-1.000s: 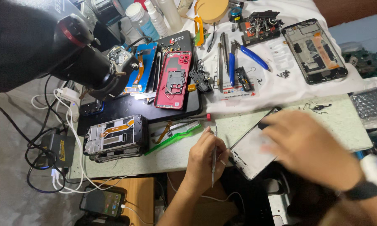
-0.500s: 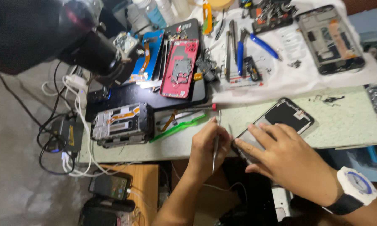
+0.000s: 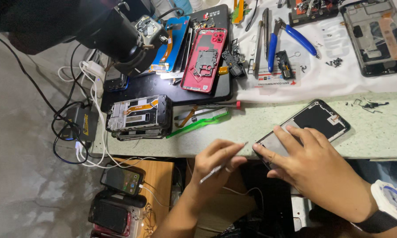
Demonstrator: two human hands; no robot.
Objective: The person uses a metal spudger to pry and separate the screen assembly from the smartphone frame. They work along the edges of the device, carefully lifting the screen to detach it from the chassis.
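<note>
On the cluttered green bench (image 3: 260, 128), the phone screen (image 3: 311, 123) lies slanting far-right under the pressing right hand (image 3: 315, 165), just right of the left hand (image 3: 216, 165), whose grip pinches a thin metal tool (image 3: 222, 167) pointed at its near-left corner.

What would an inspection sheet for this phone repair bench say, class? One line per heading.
Surface: speckled pale green bench top, part covered by white cloth.
Job's things: black phone screen panel flat at bench edge; thin metal tool.
Clutter: red phone back shell, blue-handled pliers, green toothbrush, loose screws.
Grippers: left hand holds the tool; right hand, with wristwatch, presses the panel.
Cables: black and white leads hang at the bench's end.
Surroundings: grey floor, wooden stool with phones.
</note>
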